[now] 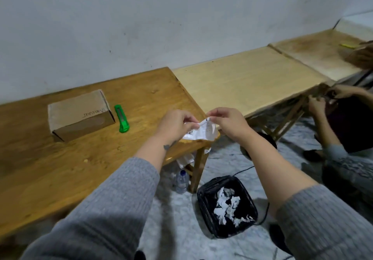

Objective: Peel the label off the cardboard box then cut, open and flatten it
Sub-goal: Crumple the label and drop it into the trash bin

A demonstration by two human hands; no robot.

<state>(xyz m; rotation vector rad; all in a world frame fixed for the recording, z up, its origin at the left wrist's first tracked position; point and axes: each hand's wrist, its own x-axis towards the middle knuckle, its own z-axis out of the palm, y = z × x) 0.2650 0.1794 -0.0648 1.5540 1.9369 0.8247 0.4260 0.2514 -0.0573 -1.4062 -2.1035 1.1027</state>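
A closed brown cardboard box with handwriting on its top lies on the dark wooden table, far left. A green box cutter rests just right of the box. Both my hands are off to the right, over the table's right corner. My left hand and my right hand each pinch the crumpled white label, which hangs between them in the air. Neither hand touches the box or the cutter.
A black bin with several torn white scraps stands on the floor below my hands. A plastic water bottle stands by the table leg. A lighter table adjoins on the right. Another person's hands work at far right.
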